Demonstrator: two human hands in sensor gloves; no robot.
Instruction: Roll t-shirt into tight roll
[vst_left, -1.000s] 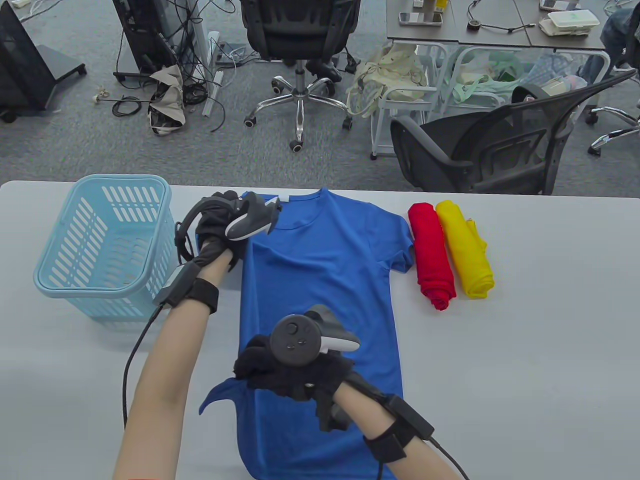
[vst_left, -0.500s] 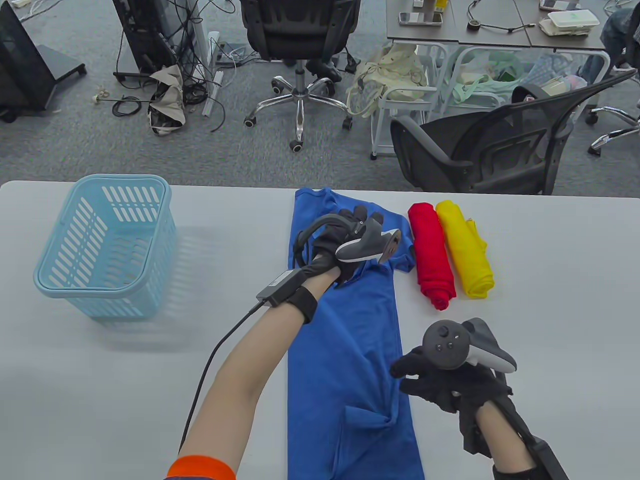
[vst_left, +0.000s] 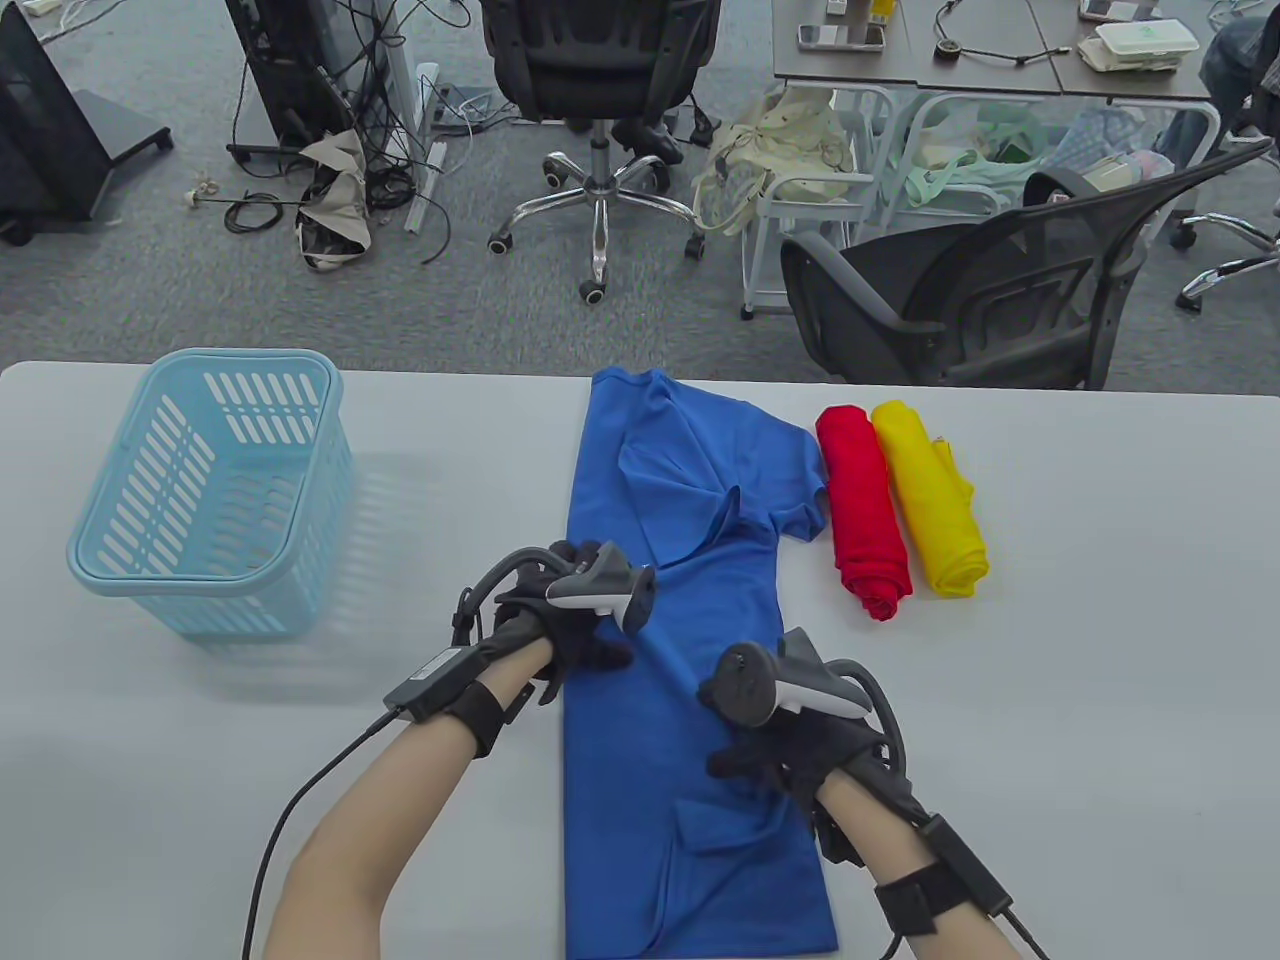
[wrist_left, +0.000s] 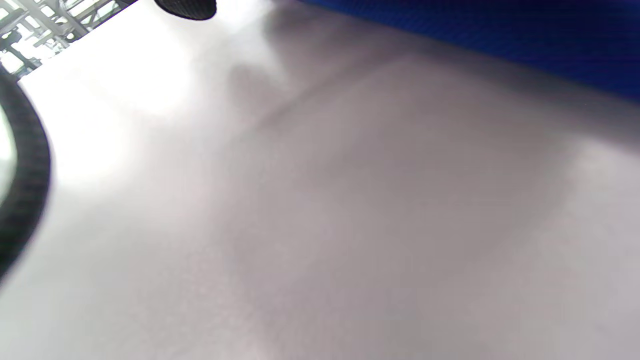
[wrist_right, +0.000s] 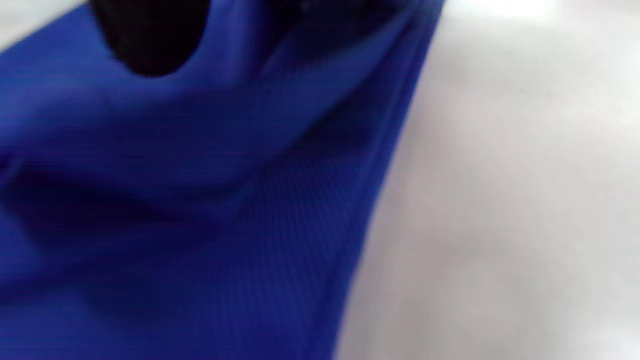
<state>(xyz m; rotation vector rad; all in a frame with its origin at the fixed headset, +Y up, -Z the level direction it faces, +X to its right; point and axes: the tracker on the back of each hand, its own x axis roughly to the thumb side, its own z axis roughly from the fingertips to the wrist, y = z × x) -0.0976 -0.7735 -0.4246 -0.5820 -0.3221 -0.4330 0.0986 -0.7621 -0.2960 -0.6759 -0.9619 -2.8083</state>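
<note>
1. Both hands have moved nearer the person since the earlier frame; the left hand (vst_left: 565, 635) rests on the left edge of the blue t-shirt (vst_left: 680, 700).
2. Right hand (vst_left: 790, 755) rests on the shirt's right side; finger curl cannot be told for either hand.
3. T-shirt lies folded lengthwise, unrolled, mid-desk (vst_left: 1050, 700).

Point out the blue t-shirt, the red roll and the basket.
blue t-shirt (vst_left: 690, 640): table view, on the folded body's middle.
red roll (vst_left: 862, 510): table view, on the roll's middle.
basket (vst_left: 330, 400): table view, on its far right rim.
</note>
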